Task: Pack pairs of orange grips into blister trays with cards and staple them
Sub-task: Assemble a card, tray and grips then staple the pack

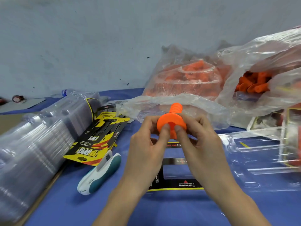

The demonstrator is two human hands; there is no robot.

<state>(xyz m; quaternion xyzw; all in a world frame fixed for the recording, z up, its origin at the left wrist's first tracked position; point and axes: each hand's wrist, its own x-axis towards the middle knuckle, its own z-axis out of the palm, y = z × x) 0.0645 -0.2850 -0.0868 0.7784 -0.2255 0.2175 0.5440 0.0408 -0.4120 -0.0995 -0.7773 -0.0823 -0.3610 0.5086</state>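
Holding the orange grip (172,126) up over the middle of the blue table (65,209), flange end toward the camera and the ribbed tube pointing away. Left hand (146,144) and right hand (198,142) both have it: fingers curl round the sides of the flange and both thumbs (164,130) press on the rim of the hole. There's a bit more orange poking out below the thumbs, can't tell if that's a second grip or the same one.

My guess on handling: it looks like soft rubber, light, a bit squishy and tacky rather than slippery, so dropping it isn't the worry. It'll probably flex if you squeeze the tube, so I'd hold it by the fat flange or mid-barrel when laying it down.

A black and yellow card (177,185) lies flat right under the hands, and a clear blister tray (254,154) sits just to the right. That thin plastic will likely dent easily, so press gently.

The stapler (99,172) lies to the left, untouched, beside a stack of cards (97,137) and a stack of trays (32,144). Bags (184,79) of more grips sit at the back.
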